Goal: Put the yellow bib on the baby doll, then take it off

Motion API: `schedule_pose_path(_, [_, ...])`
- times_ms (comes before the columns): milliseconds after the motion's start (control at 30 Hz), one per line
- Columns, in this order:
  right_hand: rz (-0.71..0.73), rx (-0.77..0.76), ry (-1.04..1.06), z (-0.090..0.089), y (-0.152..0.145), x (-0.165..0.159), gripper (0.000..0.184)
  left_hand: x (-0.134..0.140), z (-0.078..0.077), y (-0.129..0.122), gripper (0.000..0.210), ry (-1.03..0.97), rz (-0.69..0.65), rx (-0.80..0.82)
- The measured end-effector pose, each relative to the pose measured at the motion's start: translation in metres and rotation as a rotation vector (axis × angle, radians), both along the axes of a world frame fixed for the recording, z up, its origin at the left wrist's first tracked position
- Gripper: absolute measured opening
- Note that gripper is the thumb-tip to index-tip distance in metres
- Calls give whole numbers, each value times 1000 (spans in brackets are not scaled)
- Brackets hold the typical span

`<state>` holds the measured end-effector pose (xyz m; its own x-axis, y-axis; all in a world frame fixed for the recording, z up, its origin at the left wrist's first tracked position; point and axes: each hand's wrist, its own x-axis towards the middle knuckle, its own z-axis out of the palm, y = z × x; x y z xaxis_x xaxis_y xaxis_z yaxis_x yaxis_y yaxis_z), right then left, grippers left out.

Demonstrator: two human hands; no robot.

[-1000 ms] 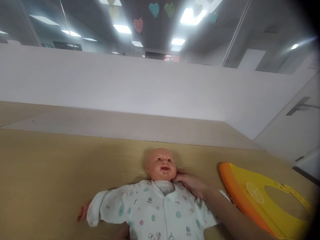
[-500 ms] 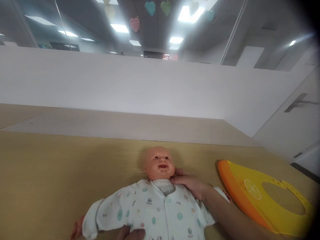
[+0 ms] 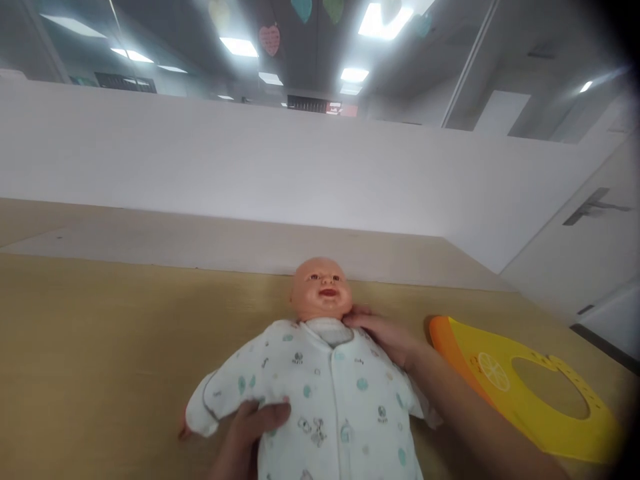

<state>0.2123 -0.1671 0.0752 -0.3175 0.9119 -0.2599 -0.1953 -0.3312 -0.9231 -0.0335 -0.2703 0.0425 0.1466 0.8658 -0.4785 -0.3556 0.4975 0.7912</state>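
Note:
A baby doll (image 3: 340,400) in a white printed suit faces up, its smiling head toward the far side of the table. My left hand (image 3: 257,427) grips its side under the arm, the thumb lying across the chest and the other fingers hidden beneath. At the neck and shoulder is my right hand (image 3: 377,333), curled round behind them with its fingertips partly out of sight. Both hands hold the doll.
A yellow bib (image 3: 540,427) with an orange edge and a lemon-slice print lies to the right on the wooden table (image 3: 100,347). Beyond the table stands a white wall (image 3: 250,167) with glass above it. A door handle (image 3: 590,207) shows at the right.
The doll has moved up in the picture, its head now nearer the table's far edge, and its arms have drawn inward. Both hands moved with it; more of my left hand shows.

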Motion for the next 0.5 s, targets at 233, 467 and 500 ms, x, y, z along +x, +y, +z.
schedule_pose_path(233, [15,75,-67,40,29,3,17,15,43,46,27,-71,-41,40])
schedule_pose_path(467, [25,109,-91,84,51,0,17,17,66,79,41,15,-99,205])
schedule_pose_path(500, [12,119,-98,89,55,0,15,18,68,84,44,60,-98,227])
